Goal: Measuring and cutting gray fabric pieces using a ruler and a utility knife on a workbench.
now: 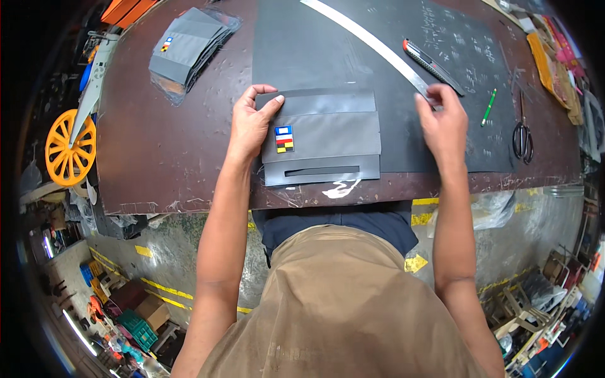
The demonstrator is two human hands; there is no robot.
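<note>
The left hand [251, 123] lies flat, fingers together and thumb spread, its fingertips pressing the top left corner of a grey fabric panel [324, 135] against the table. The right hand [444, 116] curls over the near end of a long metal ruler [372, 44], fingers bent and pinching it down; whether the thumb is under or beside the strip I cannot tell.

The panel sits at the near edge of the brown worktable [164, 145], partly on a large dark sheet [328, 38] that covers the table's middle. Its long axis runs left to right, parallel to the near table edge. A small patch of coloured stripes [284, 138] sits at its left side, and a narrow slot is cut along its near strip. The ruler runs diagonally, from the right hand away to the far left.

This looks like a positioning step: one hand steadies the panel while the other takes charge of the ruler (nothing is being cut at this instant). The next move would likely call for swinging the ruler onto the panel and squaring it with an edge, keeping the left hand's pressure so the fabric does not creep.

Just right of the ruler lies a utility knife [432, 66]; farther right a green pen [489, 107] and black scissors [522, 135]. A stack of matching grey panels [189, 47] rests at the far left.
</note>
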